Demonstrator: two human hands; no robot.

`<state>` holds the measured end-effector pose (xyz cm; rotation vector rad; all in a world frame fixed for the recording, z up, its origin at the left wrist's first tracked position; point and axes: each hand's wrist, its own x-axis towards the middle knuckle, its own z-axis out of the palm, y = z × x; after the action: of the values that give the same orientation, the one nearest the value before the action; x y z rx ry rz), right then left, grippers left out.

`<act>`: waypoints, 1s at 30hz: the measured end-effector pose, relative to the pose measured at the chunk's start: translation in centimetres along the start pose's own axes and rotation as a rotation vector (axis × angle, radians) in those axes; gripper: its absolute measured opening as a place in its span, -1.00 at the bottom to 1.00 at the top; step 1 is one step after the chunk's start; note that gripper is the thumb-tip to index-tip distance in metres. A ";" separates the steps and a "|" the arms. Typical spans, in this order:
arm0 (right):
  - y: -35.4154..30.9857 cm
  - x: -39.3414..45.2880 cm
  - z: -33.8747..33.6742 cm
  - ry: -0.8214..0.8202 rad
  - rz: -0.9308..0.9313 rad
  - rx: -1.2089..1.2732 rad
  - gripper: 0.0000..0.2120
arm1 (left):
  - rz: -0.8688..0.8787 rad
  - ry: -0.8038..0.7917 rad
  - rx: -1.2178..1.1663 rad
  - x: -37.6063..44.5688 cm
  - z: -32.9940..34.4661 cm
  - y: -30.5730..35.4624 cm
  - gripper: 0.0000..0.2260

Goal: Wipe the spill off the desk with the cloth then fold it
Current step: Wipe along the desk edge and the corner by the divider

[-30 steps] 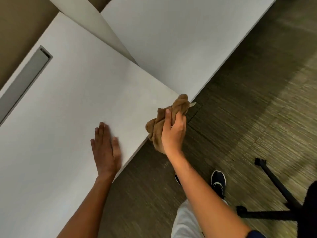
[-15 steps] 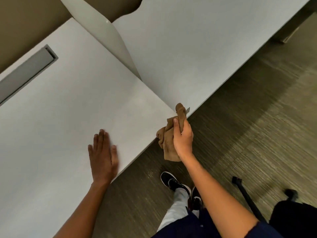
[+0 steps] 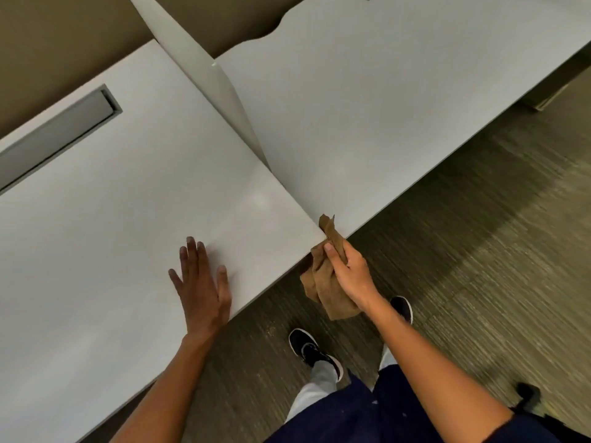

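The right hand point(image 3: 350, 271) grips a bunched brown cloth point(image 3: 329, 292) just off the near corner of the desk point(image 3: 128, 203), its upper tip at the seam where a second white top point(image 3: 367, 107) abuts; most of the cloth hangs below the edge, over the floor. The left hand point(image 3: 203, 289) lies flat, fingers spread, palm down on the desk close to its front edge. A thin divider panel point(image 3: 220, 87) stands along the seam. A recessed grey slot point(image 3: 57, 135) sits far back left. Both tops are broad and bare. Two dark shoes point(image 3: 308, 348) stand on the streaked carpet point(image 3: 479, 266) beside the edge
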<state>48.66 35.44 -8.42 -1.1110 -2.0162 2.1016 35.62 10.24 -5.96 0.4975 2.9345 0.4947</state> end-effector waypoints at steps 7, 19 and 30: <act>0.6 1.5 -2.9 -0.233 0.023 0.019 -0.77 | -0.057 0.089 -0.058 1.5 2.7 10.0 -0.40; 2.0 5.9 -8.6 -0.445 0.127 0.092 -0.62 | -0.293 0.051 0.134 4.7 5.7 15.6 -0.38; 2.1 7.6 -9.0 -0.543 0.104 0.101 -0.78 | -0.316 0.078 0.117 4.9 7.1 14.6 -0.39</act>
<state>48.42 46.53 -12.97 -0.6909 -2.0382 2.7606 36.64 27.06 -7.98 0.0209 3.0458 0.3110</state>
